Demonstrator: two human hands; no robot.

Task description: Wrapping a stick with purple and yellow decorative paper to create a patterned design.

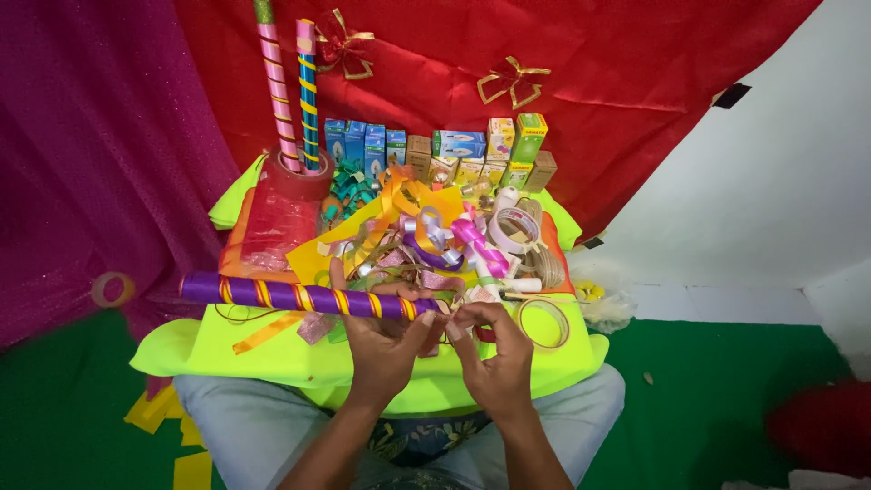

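A purple stick [290,295] wound with a gold ribbon spiral lies across the neon-yellow sheet [272,358] on my lap. My left hand [386,340] grips its right end. My right hand [494,349] pinches the ribbon tail right at that same end, fingertips touching those of the left hand. Behind the hands is a heap of curled ribbons [435,240] in purple, pink, gold and silver.
A tape roll [543,324] lies right of my hands, a bigger one [513,229] behind it. Two wrapped sticks [292,91] stand in a red roll at the back left. Small boxes [435,150] line the red cloth backdrop. Another tape ring [113,289] lies left.
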